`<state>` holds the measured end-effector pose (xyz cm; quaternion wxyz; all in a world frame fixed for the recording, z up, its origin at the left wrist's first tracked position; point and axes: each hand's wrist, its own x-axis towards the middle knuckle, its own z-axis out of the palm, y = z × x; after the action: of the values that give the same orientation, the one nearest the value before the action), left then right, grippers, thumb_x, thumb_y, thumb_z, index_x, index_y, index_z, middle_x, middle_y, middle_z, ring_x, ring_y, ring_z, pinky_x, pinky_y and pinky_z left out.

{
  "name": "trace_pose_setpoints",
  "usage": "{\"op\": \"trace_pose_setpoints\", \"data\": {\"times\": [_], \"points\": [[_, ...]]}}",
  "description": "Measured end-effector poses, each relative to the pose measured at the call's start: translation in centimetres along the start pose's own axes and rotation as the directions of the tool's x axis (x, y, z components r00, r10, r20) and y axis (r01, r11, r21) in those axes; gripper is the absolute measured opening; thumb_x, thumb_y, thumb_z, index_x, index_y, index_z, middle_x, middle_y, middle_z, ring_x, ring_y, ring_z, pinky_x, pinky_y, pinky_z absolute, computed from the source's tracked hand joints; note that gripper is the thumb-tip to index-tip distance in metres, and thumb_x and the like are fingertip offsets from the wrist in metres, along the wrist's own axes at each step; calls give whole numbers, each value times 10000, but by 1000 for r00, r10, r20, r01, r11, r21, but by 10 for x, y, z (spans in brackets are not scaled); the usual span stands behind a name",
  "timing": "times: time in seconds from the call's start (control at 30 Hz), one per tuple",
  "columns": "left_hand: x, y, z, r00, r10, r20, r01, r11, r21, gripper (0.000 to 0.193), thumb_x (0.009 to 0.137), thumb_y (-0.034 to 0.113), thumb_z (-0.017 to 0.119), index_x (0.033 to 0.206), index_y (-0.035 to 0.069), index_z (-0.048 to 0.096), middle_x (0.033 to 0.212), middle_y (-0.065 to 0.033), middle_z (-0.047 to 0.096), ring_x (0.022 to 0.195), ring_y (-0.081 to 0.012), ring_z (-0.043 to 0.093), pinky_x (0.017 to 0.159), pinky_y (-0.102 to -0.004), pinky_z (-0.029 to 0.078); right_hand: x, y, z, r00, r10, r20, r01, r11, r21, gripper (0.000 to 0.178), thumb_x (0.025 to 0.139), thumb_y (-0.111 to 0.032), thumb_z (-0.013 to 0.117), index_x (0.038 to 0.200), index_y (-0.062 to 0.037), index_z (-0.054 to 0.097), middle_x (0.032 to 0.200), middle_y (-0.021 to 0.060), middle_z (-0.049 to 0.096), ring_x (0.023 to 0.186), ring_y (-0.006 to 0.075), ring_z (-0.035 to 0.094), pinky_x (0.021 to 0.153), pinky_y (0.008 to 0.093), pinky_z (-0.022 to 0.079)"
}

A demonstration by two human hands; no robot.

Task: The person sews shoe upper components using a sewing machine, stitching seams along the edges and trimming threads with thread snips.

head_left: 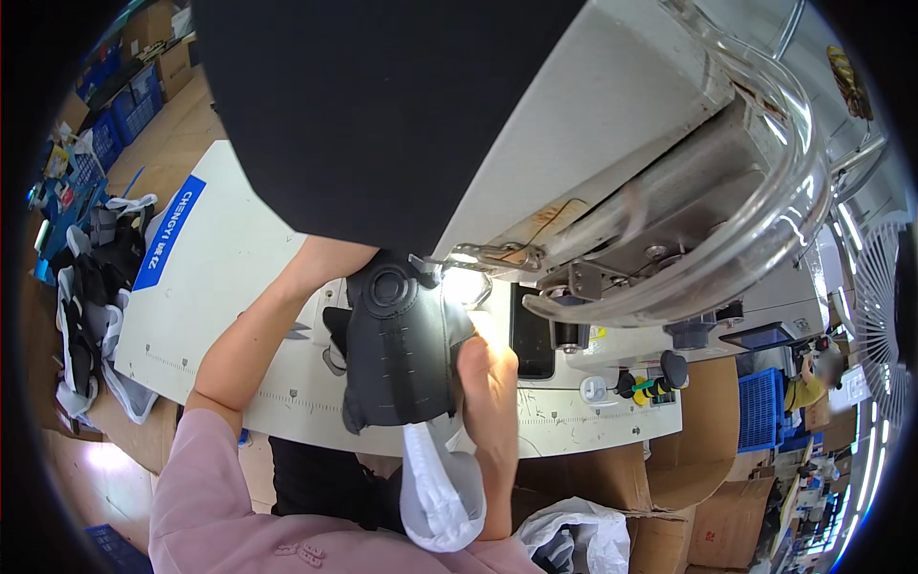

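Note:
A dark grey-black shoe upper (402,349) with a round raised ring and a row of pale marks lies under the sewing machine's lit needle area (467,284). My right hand (490,378) grips its right edge, thumb toward me. From the upper's near end hangs a white lining piece (440,497), over my right forearm. My left hand (339,253) reaches the upper's far left side; its fingers are hidden behind the large black shape above. The grey machine head (612,124), with a clear curved guard (803,191), leans over the work from the right.
Left of the white table (220,249) is a pile of black and white pieces (91,316). A pointed metal tool (298,332) lies by my left forearm. A black flat tray or device (532,335) and thread spools (655,387) sit right. Cardboard boxes (703,430) stand below.

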<state>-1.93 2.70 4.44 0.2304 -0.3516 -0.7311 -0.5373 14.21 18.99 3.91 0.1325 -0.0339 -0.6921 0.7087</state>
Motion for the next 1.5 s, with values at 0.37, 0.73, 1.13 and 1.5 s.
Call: {"op": "trace_pose_setpoints", "data": {"times": [0.37, 0.73, 1.13, 1.5], "points": [[-136, 3, -106, 825, -418, 381, 144, 807, 573, 261, 835, 51, 647, 1094, 24, 655, 1094, -99, 581, 1059, -283, 517, 914, -416, 419, -43, 43, 30, 718, -357, 597, 677, 160, -718, 116, 728, -65, 618, 806, -85, 534, 754, 73, 469, 781, 232, 539, 877, 382, 450], [-186, 60, -75, 875, -452, 171, 346, 833, 431, 236, 845, 101, 687, 1070, 69, 623, 877, -70, 573, 699, -261, 597, 631, -349, 484, -62, 82, 38, 660, -403, 634, 731, 148, -666, 72, 705, -39, 581, 744, -52, 522, 708, 63, 390, 717, 216, 492, 1107, 428, 394], [-156, 50, -38, 956, -268, 120, 164, 826, 539, 183, 820, 183, 745, 907, 57, 645, 782, -62, 582, 625, -231, 612, 553, -319, 465, -75, 91, 34, 841, -250, 479, 540, 430, -723, 160, 748, 17, 620, 869, -33, 529, 838, 111, 476, 829, 302, 485, 849, 432, 462], [-132, 8, -26, 975, -224, 7, 191, 846, 497, 133, 842, 181, 711, 914, 86, 653, 871, -59, 657, 712, -238, 650, 625, -310, 509, -75, 91, 39, 860, -263, 436, 508, 511, -693, 166, 728, -10, 575, 866, -35, 486, 847, 117, 438, 838, 298, 466, 868, 433, 426]]}}
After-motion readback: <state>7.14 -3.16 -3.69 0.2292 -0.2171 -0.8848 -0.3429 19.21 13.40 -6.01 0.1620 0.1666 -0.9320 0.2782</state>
